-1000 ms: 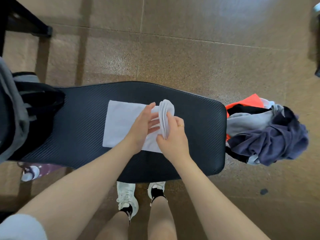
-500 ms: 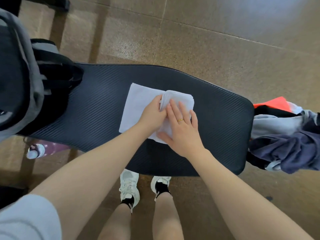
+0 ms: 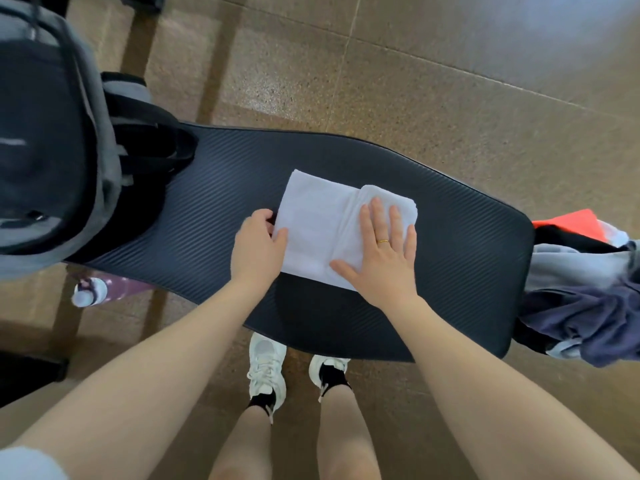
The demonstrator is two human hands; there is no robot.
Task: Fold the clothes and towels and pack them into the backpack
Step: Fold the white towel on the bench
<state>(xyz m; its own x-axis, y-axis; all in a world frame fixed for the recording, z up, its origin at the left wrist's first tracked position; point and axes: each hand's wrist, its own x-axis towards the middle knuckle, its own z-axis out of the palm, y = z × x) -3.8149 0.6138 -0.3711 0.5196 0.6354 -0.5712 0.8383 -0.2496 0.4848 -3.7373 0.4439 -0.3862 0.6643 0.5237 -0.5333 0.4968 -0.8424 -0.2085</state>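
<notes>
Your right hand (image 3: 381, 258) lies flat, fingers straight, pressing the folded end of the white towel (image 3: 313, 223) on the tabletop (image 3: 467, 254); your left hand (image 3: 258, 247) pinches its other edge; the backpack (image 3: 52, 140) sits beyond your left hand

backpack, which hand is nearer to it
Left. The left hand grips the white towel's edge on the backpack side; the right hand presses flat on its folded far end.
</notes>
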